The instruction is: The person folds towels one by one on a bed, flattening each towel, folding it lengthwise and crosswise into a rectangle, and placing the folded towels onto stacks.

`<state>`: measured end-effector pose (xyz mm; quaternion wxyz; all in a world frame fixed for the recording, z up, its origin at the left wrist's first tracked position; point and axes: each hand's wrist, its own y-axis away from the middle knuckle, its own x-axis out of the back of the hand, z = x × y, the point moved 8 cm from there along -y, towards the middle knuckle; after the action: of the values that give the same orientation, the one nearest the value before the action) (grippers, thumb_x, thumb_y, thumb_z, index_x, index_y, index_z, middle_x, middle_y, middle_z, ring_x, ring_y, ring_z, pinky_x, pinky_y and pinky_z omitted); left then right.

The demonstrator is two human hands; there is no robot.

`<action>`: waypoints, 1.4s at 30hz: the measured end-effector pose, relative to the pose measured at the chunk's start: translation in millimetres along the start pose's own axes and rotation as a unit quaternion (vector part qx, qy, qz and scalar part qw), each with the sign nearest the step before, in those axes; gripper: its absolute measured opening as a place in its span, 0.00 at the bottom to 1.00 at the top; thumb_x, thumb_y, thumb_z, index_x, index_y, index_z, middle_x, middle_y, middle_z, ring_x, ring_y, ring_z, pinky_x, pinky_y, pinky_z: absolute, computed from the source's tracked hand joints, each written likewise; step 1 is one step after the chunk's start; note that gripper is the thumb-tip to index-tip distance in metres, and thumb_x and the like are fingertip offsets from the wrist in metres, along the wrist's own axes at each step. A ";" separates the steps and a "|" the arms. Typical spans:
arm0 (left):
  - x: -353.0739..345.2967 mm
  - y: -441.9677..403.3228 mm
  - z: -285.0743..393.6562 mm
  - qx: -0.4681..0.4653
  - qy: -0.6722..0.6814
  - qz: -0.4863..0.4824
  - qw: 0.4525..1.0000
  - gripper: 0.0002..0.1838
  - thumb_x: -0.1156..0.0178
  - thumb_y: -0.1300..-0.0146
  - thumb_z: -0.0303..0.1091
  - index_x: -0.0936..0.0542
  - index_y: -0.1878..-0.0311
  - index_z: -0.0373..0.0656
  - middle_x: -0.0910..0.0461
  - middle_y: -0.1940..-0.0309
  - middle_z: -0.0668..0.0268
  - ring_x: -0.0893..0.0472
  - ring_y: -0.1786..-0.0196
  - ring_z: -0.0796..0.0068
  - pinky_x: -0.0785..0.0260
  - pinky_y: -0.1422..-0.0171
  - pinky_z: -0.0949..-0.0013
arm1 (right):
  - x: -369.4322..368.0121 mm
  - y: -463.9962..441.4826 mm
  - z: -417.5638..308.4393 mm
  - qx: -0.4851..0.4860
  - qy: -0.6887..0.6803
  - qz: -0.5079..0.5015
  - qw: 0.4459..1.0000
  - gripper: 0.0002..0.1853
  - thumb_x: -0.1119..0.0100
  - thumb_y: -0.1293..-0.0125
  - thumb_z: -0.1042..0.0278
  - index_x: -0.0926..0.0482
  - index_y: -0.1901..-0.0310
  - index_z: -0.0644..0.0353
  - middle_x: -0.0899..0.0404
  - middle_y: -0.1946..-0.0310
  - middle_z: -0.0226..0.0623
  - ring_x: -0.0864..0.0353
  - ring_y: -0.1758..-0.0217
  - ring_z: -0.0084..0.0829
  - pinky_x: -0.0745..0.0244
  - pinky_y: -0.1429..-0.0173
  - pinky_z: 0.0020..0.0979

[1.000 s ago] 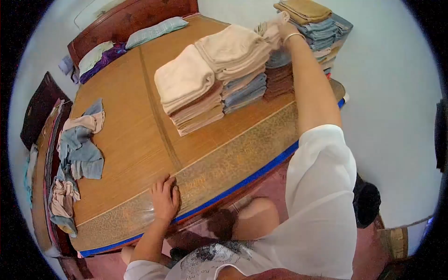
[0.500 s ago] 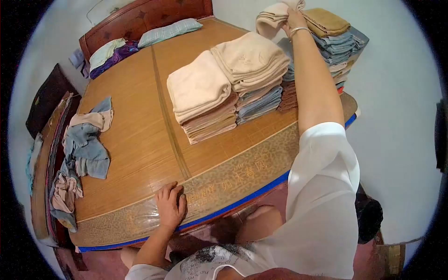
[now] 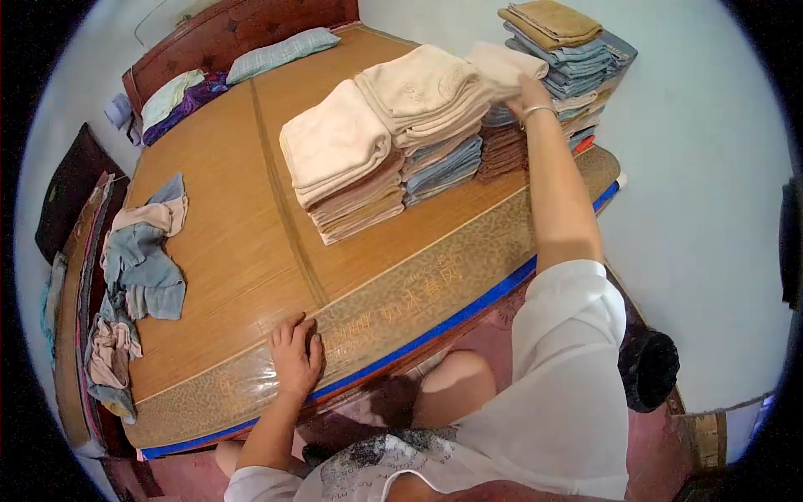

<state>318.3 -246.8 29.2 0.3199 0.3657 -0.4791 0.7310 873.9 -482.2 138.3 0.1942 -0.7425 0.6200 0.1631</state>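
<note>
My right hand [image 3: 530, 94], a bangle at its wrist, grips a folded cream towel [image 3: 508, 69] above the brown part of the stacks, next to a tall pile of cream towels [image 3: 422, 88]. A second cream-topped pile [image 3: 335, 142] stands nearer to me. Beyond my right hand rises a pile of blue-grey towels [image 3: 565, 63] with a mustard towel [image 3: 552, 23] on top. My left hand [image 3: 297, 353] lies open, palm down, on the patterned border of the bed mat [image 3: 226, 243], holding nothing. My right fingertips are partly hidden behind the cloth.
Crumpled blue and pink towels [image 3: 142, 268] lie along the left edge of the bed. Pillows [image 3: 284, 54] rest by the wooden headboard [image 3: 234, 42]. A black round object [image 3: 648, 371] is on the floor at right, near the wall.
My right hand has brought the cream towel down and nearer, away from the mustard-topped pile to the brown stack beside the cream piles. My left hand stays on the mat's edge.
</note>
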 end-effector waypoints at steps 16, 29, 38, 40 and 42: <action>-3.0 2.4 -1.0 0.002 -0.006 -0.004 1.000 0.13 0.45 0.48 0.30 0.26 0.57 0.44 0.29 0.52 0.59 0.33 0.48 0.55 0.45 0.43 0.56 | 0.8 83.1 -59.6 0.214 0.349 0.057 0.911 0.29 0.43 0.44 0.69 0.39 0.41 0.58 0.30 0.50 0.48 0.23 0.60 0.37 0.27 0.62 0.38; -0.2 2.1 -1.7 -0.002 0.005 0.007 1.000 0.12 0.45 0.47 0.33 0.26 0.58 0.45 0.28 0.53 0.61 0.32 0.49 0.58 0.45 0.45 0.58 | -24.7 165.1 -71.6 0.501 0.546 0.084 0.666 0.21 0.52 0.38 0.54 0.27 0.49 0.59 0.36 0.42 0.48 0.42 0.37 0.47 0.47 0.37 0.46; -1.9 5.0 -6.5 -0.009 0.004 0.011 1.000 0.12 0.46 0.46 0.34 0.26 0.57 0.46 0.28 0.53 0.62 0.32 0.49 0.60 0.44 0.44 0.57 | -58.1 340.5 173.6 0.168 0.762 -0.238 0.578 0.35 0.65 0.37 0.38 0.45 0.34 0.52 0.55 0.31 0.42 0.63 0.27 0.42 0.72 0.30 0.51; -0.3 7.8 -7.4 -0.011 0.006 0.024 1.000 0.12 0.46 0.45 0.34 0.25 0.57 0.47 0.28 0.54 0.62 0.31 0.50 0.60 0.44 0.45 0.57 | -84.6 373.4 180.7 0.161 0.751 -0.294 0.569 0.34 0.66 0.36 0.40 0.45 0.34 0.52 0.57 0.31 0.40 0.65 0.27 0.40 0.74 0.30 0.50; -3.0 9.3 -9.9 -0.032 0.001 0.027 0.999 0.14 0.46 0.45 0.36 0.27 0.56 0.45 0.28 0.55 0.59 0.31 0.51 0.58 0.43 0.46 0.57 | -106.4 404.7 189.3 0.172 0.743 -0.312 0.567 0.33 0.66 0.36 0.41 0.45 0.34 0.52 0.56 0.30 0.39 0.65 0.27 0.39 0.74 0.30 0.50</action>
<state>310.0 -241.0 19.5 0.3123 0.3415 -0.5113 0.7242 456.5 -361.1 -10.1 -0.1719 -0.7019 0.2925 -0.6262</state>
